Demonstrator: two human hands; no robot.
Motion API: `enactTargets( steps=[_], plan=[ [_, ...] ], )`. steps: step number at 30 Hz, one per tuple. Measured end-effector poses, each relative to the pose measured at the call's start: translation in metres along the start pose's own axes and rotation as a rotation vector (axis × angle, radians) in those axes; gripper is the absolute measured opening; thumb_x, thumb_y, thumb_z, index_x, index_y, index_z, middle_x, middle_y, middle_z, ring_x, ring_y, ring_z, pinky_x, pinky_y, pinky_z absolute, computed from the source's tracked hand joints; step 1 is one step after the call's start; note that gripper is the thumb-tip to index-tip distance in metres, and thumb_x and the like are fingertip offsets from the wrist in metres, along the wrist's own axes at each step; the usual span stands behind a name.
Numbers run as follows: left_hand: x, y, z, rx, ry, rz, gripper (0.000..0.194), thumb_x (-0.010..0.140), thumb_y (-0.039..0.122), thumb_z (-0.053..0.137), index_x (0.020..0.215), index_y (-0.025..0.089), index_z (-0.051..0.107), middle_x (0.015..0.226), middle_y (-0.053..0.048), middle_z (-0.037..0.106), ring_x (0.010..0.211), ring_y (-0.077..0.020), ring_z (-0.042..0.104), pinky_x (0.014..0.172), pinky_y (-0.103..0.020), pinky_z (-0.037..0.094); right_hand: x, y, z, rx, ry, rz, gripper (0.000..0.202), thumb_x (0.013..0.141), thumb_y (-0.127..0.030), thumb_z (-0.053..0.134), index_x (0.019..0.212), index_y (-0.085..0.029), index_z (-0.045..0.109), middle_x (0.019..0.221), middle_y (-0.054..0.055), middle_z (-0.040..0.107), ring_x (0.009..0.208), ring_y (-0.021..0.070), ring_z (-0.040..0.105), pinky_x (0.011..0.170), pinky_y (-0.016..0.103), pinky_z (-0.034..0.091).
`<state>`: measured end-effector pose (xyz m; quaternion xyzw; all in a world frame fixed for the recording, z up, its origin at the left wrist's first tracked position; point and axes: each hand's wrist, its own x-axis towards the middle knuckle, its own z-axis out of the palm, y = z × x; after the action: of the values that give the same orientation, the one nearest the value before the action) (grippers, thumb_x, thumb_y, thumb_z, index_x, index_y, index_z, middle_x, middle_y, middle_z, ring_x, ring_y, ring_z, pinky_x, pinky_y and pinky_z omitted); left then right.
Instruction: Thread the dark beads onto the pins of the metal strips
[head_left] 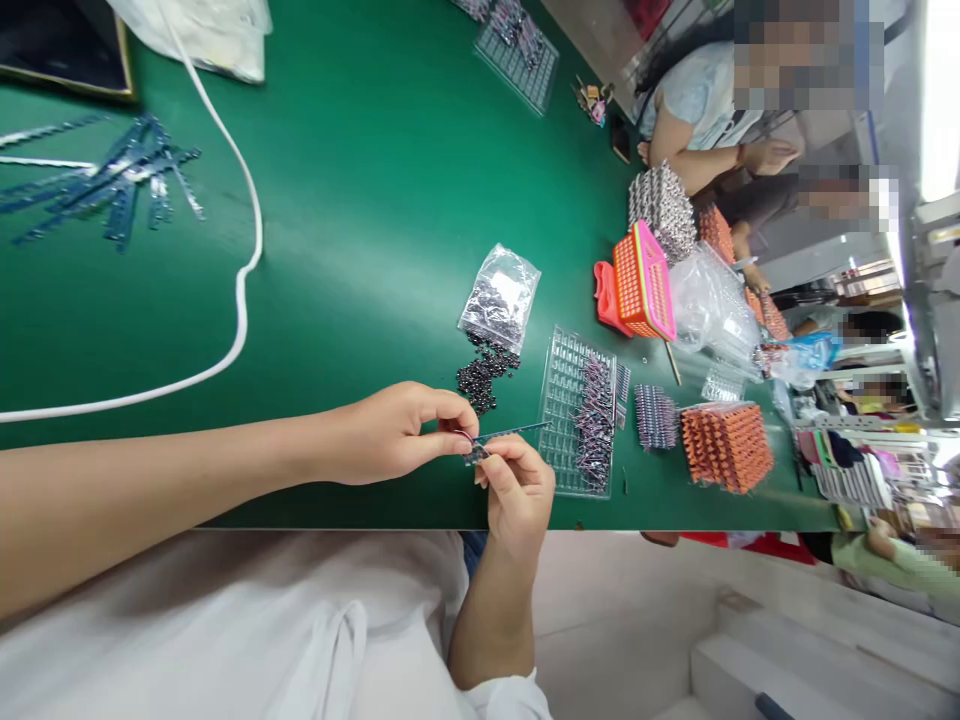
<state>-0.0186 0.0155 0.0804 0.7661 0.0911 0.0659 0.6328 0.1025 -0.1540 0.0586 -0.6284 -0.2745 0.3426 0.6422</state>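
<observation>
In the head view, my left hand (424, 430) comes in from the left with thumb and forefinger pinched together. My right hand (519, 485) meets it from the lower right, its fingers also closed. Between the fingertips is a small dark part (476, 455) with a thin reddish wire; its exact kind is too small to tell. A narrow dark blue notched strip (517, 431) sticks out to the right from the same spot. Just beyond my hands lie loose small black beads (484, 375), spilling from a clear plastic bag (501, 295).
Right of my hands sits a clear compartment tray (559, 400) with many small wired parts (596, 420). Farther right are an orange stack (726, 447) and an orange-pink basket (643, 285). Dark blue strips (124, 175) and a white cable (241, 300) lie left. Co-workers (697, 110) sit across.
</observation>
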Motion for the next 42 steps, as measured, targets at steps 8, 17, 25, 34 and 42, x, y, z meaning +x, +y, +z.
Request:
enactTargets(
  steps=[8, 17, 25, 34, 42],
  plan=[
    [-0.001, 0.001, 0.004, -0.015, -0.082, 0.024, 0.017, 0.091, 0.031, 0.057, 0.086, 0.018, 0.068, 0.084, 0.001, 0.071, 0.077, -0.0125, 0.061, 0.071, -0.021, 0.043, -0.011, -0.003, -0.005, -0.103, 0.019, -0.033, 0.011, 0.084, -0.031, 0.068, 0.081, -0.02, 0.07, 0.079, 0.0, 0.061, 0.06, 0.0097, 0.055, 0.054, 0.023, 0.044],
    [0.004, 0.001, 0.005, -0.077, 0.133, -0.239, 0.023, 0.088, 0.041, 0.06, 0.084, 0.02, 0.069, 0.085, 0.0, 0.075, 0.082, -0.0175, 0.067, 0.075, -0.026, 0.045, 0.013, -0.03, -0.111, -0.995, 0.642, -0.305, 0.026, 0.087, -0.041, 0.062, 0.095, -0.017, 0.071, 0.092, 0.007, 0.07, 0.081, 0.0174, 0.063, 0.076, 0.03, 0.05],
    [0.008, -0.008, 0.003, -0.179, 0.261, -0.247, 0.022, 0.086, 0.04, 0.062, 0.085, 0.018, 0.066, 0.086, -0.003, 0.074, 0.084, -0.0189, 0.067, 0.077, -0.029, 0.048, 0.048, -0.029, -0.168, -1.331, 0.53, -0.354, 0.031, 0.089, -0.044, 0.058, 0.09, -0.018, 0.074, 0.089, 0.011, 0.07, 0.079, 0.0212, 0.063, 0.078, 0.034, 0.048],
    [0.009, -0.011, 0.002, -0.199, 0.294, -0.262, 0.02, 0.085, 0.038, 0.063, 0.084, 0.018, 0.066, 0.084, -0.002, 0.074, 0.081, -0.0174, 0.066, 0.074, -0.028, 0.048, 0.024, -0.016, -0.086, -1.356, 0.467, -0.589, 0.023, 0.093, -0.03, 0.057, 0.104, -0.017, 0.072, 0.092, 0.009, 0.07, 0.091, 0.0201, 0.065, 0.085, 0.034, 0.052],
    [0.01, -0.011, 0.003, -0.206, 0.305, -0.232, 0.02, 0.085, 0.037, 0.062, 0.084, 0.017, 0.066, 0.083, -0.002, 0.074, 0.081, -0.0171, 0.067, 0.075, -0.028, 0.05, 0.026, 0.0, -0.024, -1.198, -0.018, -0.464, 0.026, 0.096, -0.022, 0.048, 0.116, -0.021, 0.065, 0.102, 0.009, 0.064, 0.096, 0.018, 0.062, 0.084, 0.035, 0.053]
  ],
)
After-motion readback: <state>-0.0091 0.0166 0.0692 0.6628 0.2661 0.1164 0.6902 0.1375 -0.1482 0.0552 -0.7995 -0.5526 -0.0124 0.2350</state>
